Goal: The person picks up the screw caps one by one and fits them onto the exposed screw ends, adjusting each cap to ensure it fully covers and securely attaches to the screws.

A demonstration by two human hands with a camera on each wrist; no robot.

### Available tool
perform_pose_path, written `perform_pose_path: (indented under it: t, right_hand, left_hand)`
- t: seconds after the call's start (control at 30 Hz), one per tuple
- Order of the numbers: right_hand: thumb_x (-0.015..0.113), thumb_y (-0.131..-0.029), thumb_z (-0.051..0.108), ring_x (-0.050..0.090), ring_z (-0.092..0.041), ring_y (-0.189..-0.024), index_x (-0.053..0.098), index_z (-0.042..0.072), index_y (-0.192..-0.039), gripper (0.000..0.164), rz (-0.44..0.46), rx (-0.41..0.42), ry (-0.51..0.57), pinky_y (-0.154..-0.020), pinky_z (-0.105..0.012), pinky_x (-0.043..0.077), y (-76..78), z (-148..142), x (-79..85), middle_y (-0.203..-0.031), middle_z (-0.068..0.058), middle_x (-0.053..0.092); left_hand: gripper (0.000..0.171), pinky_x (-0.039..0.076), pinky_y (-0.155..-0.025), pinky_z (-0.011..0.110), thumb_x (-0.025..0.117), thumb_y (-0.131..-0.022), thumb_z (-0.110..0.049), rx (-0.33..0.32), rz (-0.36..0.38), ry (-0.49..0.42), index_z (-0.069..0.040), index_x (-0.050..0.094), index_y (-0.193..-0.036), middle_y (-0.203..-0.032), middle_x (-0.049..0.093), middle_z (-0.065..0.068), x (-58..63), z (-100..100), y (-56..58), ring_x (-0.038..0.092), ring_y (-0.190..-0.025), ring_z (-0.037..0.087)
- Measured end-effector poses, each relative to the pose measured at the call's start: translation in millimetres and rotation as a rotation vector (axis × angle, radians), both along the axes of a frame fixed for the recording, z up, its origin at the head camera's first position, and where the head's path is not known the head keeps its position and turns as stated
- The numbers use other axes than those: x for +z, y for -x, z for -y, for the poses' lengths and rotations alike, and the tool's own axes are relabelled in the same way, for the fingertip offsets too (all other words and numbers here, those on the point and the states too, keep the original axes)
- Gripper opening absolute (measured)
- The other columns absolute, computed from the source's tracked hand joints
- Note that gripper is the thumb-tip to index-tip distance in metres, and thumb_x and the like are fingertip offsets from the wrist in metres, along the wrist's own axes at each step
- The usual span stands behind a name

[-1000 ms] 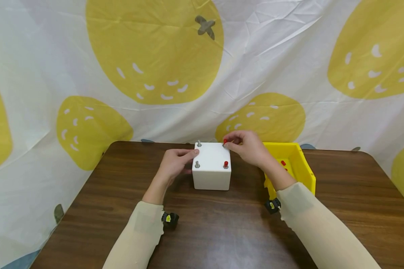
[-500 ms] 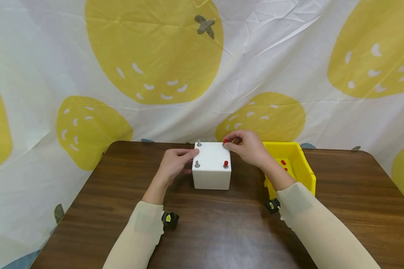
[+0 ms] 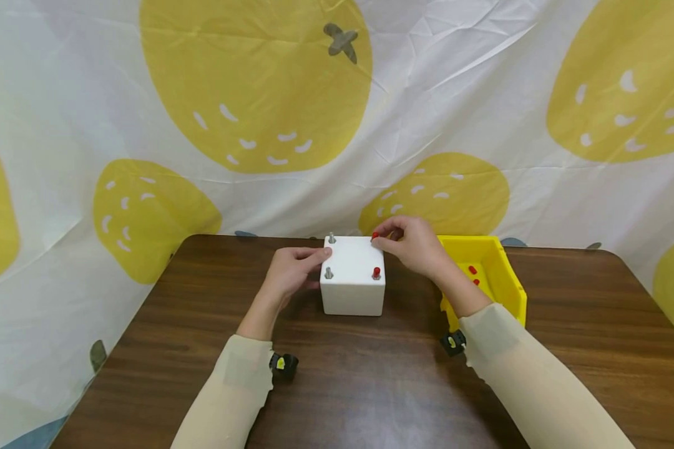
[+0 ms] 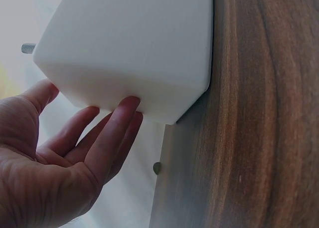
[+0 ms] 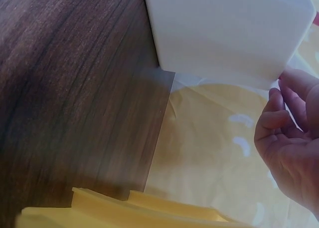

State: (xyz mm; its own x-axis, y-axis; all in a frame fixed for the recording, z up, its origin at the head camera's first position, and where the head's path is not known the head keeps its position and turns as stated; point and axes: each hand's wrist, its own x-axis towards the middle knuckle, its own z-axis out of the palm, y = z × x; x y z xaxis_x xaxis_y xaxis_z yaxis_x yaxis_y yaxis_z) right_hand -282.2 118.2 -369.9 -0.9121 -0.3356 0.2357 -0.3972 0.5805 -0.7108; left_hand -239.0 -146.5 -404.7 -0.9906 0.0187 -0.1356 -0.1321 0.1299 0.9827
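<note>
A white box [image 3: 352, 299] stands near the table's back edge, with upright metal threaded studs at its top corners. My left hand [image 3: 289, 271] holds its left side, the thumb over the top edge and the fingers [image 4: 117, 125] against the side face. My right hand [image 3: 418, 248] pinches a small red cap [image 3: 375, 236] at the back right stud, thumb and index finger partly hiding it. Another red cap [image 3: 376, 272] sits on the front right stud. Bare metal shows on the back left stud [image 3: 332, 238] and the front left stud [image 3: 328, 273].
Behind my right forearm, a yellow bin [image 3: 511, 280] stands right of the box with loose red caps [image 3: 472, 270] inside. A white cloth [image 3: 292, 206] with yellow fruit prints hangs behind the brown wooden table [image 3: 348, 374].
Both hands keep their places at the box. The red cap under my right fingertips appears slightly lower than a second ago.
</note>
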Motion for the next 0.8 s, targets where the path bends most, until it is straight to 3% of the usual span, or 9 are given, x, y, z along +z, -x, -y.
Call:
perform_pose_path:
  t: [0.43, 0.8]
  right_hand:
    - [0.085, -0.095, 0.025, 0.068, -0.026, -0.09, 0.077, 0.004, -0.114, 0.03, 0.02, -0.019, 0.009, -0.076, -0.035, 0.059, -1.1, -7.2, -4.5, -0.104, -0.01, 0.075]
    - [0.083, -0.096, 0.025, 0.066, -0.027, -0.093, 0.075, 0.004, -0.118, 0.032, -0.001, -0.02, 0.006, -0.079, -0.04, 0.058, -12.1, -21.9, 5.9, -0.106, -0.01, 0.074]
  left_hand:
    - [0.048, 0.065, -0.084, 0.045, 0.08, -0.098, -0.037, -0.002, 0.011, -0.003, 0.0, 0.074, -0.128, -0.127, 0.071, 0.014, -1.7, -0.6, -0.4, 0.072, -0.107, 0.026]
    - [0.048, 0.065, -0.085, 0.047, 0.081, -0.097, -0.039, 0.006, 0.009, 0.017, -0.002, 0.076, -0.126, -0.125, 0.072, 0.013, -2.1, 1.5, -0.4, 0.072, -0.105, 0.025]
